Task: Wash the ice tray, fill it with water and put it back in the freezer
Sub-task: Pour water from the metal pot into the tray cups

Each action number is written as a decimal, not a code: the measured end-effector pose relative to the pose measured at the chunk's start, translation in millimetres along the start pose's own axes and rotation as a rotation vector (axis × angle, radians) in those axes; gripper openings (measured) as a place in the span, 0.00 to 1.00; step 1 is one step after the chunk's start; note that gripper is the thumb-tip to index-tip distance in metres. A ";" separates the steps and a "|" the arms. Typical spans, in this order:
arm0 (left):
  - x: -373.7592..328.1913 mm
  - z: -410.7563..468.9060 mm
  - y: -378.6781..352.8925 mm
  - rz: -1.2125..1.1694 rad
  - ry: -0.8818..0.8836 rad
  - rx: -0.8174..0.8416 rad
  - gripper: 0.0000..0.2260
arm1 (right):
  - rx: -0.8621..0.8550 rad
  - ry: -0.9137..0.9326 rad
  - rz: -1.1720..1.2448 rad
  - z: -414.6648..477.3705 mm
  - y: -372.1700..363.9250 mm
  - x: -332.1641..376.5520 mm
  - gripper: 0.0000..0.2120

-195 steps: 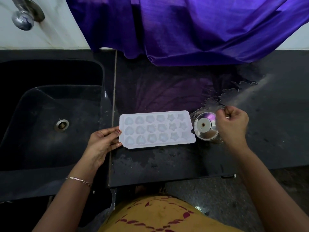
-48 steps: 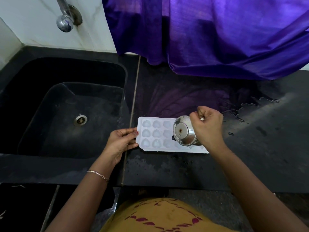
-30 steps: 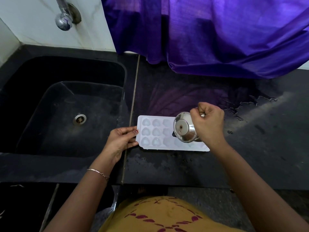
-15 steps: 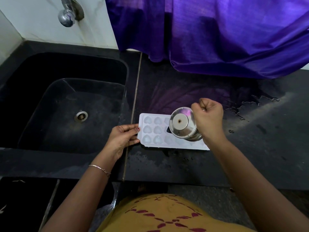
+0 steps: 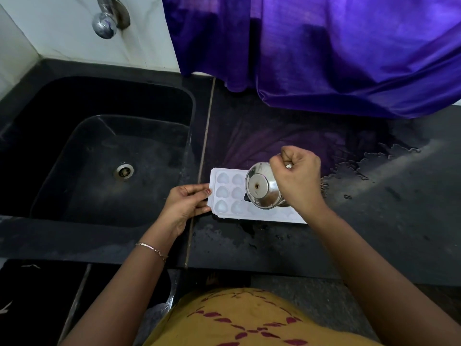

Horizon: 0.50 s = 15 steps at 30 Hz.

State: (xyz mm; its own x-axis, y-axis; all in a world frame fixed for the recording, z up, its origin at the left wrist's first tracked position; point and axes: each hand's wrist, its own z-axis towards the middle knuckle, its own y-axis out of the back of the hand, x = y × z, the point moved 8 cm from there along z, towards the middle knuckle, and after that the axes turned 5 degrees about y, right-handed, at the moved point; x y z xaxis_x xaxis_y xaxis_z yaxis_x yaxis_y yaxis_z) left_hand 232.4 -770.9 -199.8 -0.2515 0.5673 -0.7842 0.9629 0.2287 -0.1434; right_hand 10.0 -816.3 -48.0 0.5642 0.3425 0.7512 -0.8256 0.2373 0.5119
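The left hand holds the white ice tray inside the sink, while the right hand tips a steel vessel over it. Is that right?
Not quite: in the head view the ice tray lies on the black counter beside the sink, not inside it. The left hand does hold its end, and the right hand tips the steel vessel over it.

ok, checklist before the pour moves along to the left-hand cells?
1. The ice tray lies flat on the countertop: ok.
2. The left hand pinches the tray's left end: ok.
3. The right hand has a closed grip on the steel cup: ok.
4. The cup is tilted above the tray, inside its outline: ok.
5. Water level in the cells: cannot tell.
6. Dry counter beside the tray: not ok, there is a puddle to the right.
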 end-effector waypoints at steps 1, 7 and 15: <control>-0.1 -0.3 0.0 -0.001 0.000 0.000 0.04 | -0.001 0.008 -0.006 0.0 -0.4 0.9 0.18; -0.2 -1.0 0.2 -0.011 -0.001 0.002 0.05 | -0.003 0.033 -0.032 0.2 0.3 4.2 0.17; 0.1 -0.9 0.8 -0.016 -0.001 -0.003 0.04 | -0.003 0.056 -0.041 1.4 2.8 5.4 0.19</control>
State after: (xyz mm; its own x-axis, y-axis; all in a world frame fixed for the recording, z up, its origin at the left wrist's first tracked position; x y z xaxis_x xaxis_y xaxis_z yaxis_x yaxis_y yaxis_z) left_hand 233.1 -769.9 -199.4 -0.2672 0.5624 -0.7825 0.9583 0.2406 -0.1543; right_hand 10.7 -815.1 -41.9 0.5972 0.3826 0.7050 -0.8016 0.2549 0.5408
